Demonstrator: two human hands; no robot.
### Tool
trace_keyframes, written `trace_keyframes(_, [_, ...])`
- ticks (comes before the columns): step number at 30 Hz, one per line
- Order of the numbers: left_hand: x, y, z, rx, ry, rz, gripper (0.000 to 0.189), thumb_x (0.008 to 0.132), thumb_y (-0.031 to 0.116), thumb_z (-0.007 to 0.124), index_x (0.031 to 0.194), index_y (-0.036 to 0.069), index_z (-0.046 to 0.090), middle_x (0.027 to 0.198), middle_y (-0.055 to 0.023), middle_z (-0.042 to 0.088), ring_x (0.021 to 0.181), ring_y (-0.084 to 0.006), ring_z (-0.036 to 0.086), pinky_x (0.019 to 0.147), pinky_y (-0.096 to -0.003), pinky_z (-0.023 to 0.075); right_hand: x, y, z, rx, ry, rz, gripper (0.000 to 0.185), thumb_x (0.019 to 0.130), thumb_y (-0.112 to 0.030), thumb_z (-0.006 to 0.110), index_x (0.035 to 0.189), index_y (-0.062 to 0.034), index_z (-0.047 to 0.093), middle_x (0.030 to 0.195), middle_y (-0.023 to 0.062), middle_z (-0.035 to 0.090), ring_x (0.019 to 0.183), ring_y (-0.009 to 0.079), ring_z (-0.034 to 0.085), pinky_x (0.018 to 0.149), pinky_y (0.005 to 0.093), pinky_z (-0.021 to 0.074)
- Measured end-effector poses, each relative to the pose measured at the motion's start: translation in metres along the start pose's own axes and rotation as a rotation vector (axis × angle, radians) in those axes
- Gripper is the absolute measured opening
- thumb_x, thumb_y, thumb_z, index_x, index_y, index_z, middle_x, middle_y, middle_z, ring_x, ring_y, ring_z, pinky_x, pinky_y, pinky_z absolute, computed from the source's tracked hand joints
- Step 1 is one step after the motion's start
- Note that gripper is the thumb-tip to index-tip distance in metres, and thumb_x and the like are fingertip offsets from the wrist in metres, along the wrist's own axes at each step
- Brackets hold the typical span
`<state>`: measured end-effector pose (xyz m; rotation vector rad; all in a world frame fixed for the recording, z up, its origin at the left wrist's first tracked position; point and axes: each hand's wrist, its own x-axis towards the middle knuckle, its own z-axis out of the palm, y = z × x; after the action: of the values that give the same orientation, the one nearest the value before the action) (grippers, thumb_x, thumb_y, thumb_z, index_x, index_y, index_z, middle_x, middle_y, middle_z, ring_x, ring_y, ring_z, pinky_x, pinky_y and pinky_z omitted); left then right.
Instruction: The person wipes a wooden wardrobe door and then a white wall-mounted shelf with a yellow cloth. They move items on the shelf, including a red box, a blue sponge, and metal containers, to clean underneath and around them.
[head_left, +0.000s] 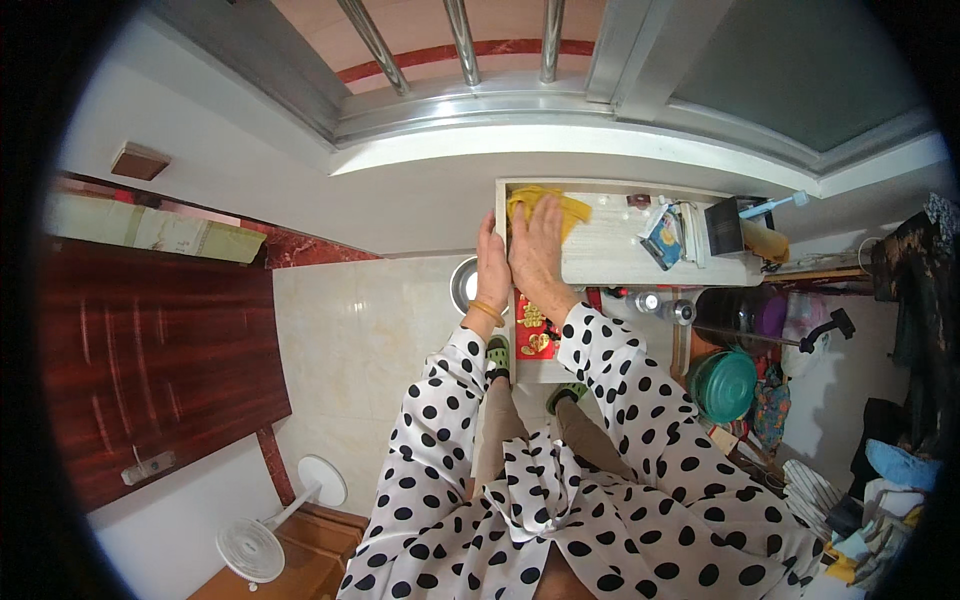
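Note:
A yellow cloth (576, 217) lies crumpled at the left end of the white wooden shelf top (600, 259). My right hand (537, 244) presses flat on this cloth, fingers pointing towards the window. Just beside it, my left hand (493, 266) rests along the outer left edge of the shelf unit, fingers extended, with a yellowish bangle at the wrist. Farther right on the top stand a small dark red item (638, 201), a blue and white packet (663, 238), upright books or papers (691, 232) and a dark box (723, 227).
Below the top, a lower shelf holds a red decorated box (534, 330). A metal basin (463, 285) sits on the floor by my left wrist. Clear jars (681, 311) and a green lidded tub (724, 386) are at right. A white fan (251, 550) stands lower left, near a dark red door (165, 360).

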<state>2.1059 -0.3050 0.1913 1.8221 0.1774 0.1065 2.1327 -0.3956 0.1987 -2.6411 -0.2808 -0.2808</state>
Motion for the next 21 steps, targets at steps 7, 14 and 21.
trace_keyframes(7, [0.001,0.002,-0.003,-0.052,-0.004,-0.007,0.046,0.101,0.028,0.031,0.139,0.004,0.040,0.137,-0.0175,0.044,0.130,-0.0307,0.039,0.110,-0.0388,0.0264,-0.002,0.019,-0.019,0.478,-0.012,-0.153,0.042,0.081,0.002,0.048,0.123,0.0085,0.046,0.131,0.0353,0.045,0.127,0.0458,0.041,0.110,0.0491,0.0313])
trace_keyframes(14, [0.002,0.009,-0.003,-0.062,0.001,-0.022,0.046,0.101,0.030,0.032,0.138,0.004,0.041,0.136,-0.0166,0.045,0.128,-0.0290,0.040,0.109,-0.0375,0.0291,-0.062,0.015,-0.027,0.500,-0.076,-0.181,0.037,0.082,0.006,0.045,0.118,0.0084,0.049,0.133,0.0336,0.045,0.127,0.0458,0.042,0.109,0.0483,0.0319])
trace_keyframes(21, [0.005,0.020,-0.005,-0.114,0.007,-0.060,0.046,0.102,0.032,0.033,0.138,0.005,0.041,0.135,-0.0157,0.046,0.126,-0.0273,0.042,0.107,-0.0362,0.0318,-0.104,0.011,-0.035,1.136,-0.248,0.357,0.044,0.087,0.007,0.041,0.131,0.0069,0.045,0.132,0.0237,0.051,0.123,0.0323,0.050,0.105,0.0411,0.0376])
